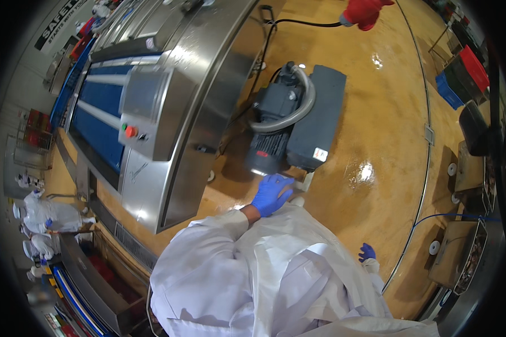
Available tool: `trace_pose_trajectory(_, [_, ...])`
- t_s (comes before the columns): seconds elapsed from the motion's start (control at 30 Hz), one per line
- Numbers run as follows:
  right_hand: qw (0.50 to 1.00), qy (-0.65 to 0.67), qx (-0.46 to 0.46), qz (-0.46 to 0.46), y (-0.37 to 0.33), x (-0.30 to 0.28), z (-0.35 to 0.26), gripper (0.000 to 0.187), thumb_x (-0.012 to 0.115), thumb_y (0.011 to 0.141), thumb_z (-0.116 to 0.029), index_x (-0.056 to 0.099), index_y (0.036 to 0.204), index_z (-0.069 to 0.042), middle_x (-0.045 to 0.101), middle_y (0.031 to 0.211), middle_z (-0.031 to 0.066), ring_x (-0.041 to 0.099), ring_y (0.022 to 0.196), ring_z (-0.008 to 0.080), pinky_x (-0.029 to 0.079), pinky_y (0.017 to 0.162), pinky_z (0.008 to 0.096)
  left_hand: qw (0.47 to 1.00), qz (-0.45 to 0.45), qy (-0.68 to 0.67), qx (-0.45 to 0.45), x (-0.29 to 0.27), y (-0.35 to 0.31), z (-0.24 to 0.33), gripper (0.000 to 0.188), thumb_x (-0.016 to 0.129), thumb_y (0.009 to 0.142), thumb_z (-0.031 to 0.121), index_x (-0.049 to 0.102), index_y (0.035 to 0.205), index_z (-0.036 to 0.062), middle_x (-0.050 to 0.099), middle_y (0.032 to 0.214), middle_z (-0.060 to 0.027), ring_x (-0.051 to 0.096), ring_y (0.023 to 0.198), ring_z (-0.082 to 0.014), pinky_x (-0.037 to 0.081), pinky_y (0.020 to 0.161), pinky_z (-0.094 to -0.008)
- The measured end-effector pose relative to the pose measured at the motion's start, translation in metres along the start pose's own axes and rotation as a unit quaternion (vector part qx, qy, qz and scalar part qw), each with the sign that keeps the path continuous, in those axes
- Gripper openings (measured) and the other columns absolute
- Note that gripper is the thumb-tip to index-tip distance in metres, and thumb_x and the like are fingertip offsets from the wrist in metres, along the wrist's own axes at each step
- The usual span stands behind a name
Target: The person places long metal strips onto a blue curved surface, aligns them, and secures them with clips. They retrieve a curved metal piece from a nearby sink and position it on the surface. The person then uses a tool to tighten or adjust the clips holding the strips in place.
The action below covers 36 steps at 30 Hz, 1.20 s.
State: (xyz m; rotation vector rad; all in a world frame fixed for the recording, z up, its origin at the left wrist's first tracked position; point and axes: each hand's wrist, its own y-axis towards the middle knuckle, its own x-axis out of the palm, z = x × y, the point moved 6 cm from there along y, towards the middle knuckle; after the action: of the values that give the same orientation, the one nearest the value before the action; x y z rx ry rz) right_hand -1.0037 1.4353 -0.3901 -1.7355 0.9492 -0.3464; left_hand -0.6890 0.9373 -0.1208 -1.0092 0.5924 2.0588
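My left hand [271, 195], in a blue glove, is held in front of my white apron [298, 241] with its fingers spread and nothing in it. Just beyond it stands a dark grey pump unit [317, 121] with a motor [269, 147] and a thick, clear, bent hose [302, 106]. Whether the fingertips touch the unit, I cannot tell. Low at my right side hangs my right hand [367, 252], also blue-gloved, small in view, its fingers apart and no object in them.
On the left, a large steel machine [194, 140] has a blue belt [100, 118] and a control box [152, 112] with a red button. A black cable [309, 22] leads to a red object. Metal carts [455, 253] and crates [461, 78] line the right; people [48, 213] stand far left.
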Motion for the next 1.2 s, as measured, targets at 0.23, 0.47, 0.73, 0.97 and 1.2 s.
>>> trace_pose_trajectory(0.23, [0.752, -0.626, -0.205, -0.024, 0.086, -0.095, 0.020, 0.034, 0.049, 0.092, -0.032, 0.066, 0.108, -0.007, 0.064, 0.114, 0.0201, 0.062, 0.106, 0.0359, 0.048, 0.090, 0.0453, 0.988, -0.055, -0.037, 0.142, 0.070, 0.241, 0.105, 0.044, 0.062, 0.090, 0.030, 0.054, 0.130, 0.0147, 0.057, 0.109, -0.0134, 0.051, 0.106, -0.0352, 0.041, 0.093, -0.0454])
trace_pose_trajectory(0.47, [0.872, -0.463, -0.157, -0.020, 0.162, -0.128, -0.143, 0.037, 0.051, 0.092, -0.034, 0.067, 0.109, -0.006, 0.065, 0.114, 0.0202, 0.062, 0.107, 0.0362, 0.048, 0.092, 0.0443, 0.971, -0.216, 0.034, 0.098, 0.168, 0.431, 0.134, 0.050, 0.058, 0.090, 0.035, 0.051, 0.135, 0.0125, 0.062, 0.103, -0.0180, 0.057, 0.099, -0.0382, 0.044, 0.094, -0.0458])
trace_pose_trajectory(0.73, [0.860, -0.432, -0.251, 0.102, 0.253, -0.232, -0.485, 0.039, 0.055, 0.091, -0.036, 0.069, 0.108, -0.004, 0.068, 0.111, 0.0198, 0.063, 0.107, 0.0346, 0.048, 0.094, 0.0421, 0.900, -0.409, 0.029, -0.148, 0.232, 0.400, 0.015, 0.057, 0.048, 0.093, 0.046, 0.049, 0.139, 0.0126, 0.050, 0.140, -0.0185, 0.047, 0.128, -0.0376, 0.037, 0.107, -0.0443])
trace_pose_trajectory(0.97, [0.891, -0.289, -0.338, 0.085, 0.340, -0.218, -0.726, 0.036, 0.057, 0.092, -0.033, 0.067, 0.109, -0.003, 0.068, 0.111, 0.0191, 0.064, 0.105, 0.0325, 0.049, 0.093, 0.0385, 0.829, -0.436, 0.050, -0.346, 0.222, 0.479, -0.064, 0.059, 0.042, 0.095, 0.050, 0.051, 0.137, 0.0111, 0.047, 0.144, -0.0160, 0.045, 0.132, -0.0347, 0.033, 0.111, -0.0437])
trace_pose_trajectory(1.2, [0.860, -0.456, -0.215, -0.080, 0.421, -0.149, -0.817, 0.040, 0.055, 0.093, -0.037, 0.063, 0.118, -0.006, 0.069, 0.110, 0.0168, 0.064, 0.103, 0.0354, 0.049, 0.092, 0.0408, 0.947, -0.223, 0.058, -0.225, 0.204, 0.774, -0.096, 0.052, 0.045, 0.095, 0.047, 0.056, 0.131, 0.0117, 0.056, 0.134, -0.0146, 0.053, 0.122, -0.0348, 0.043, 0.102, -0.0428])
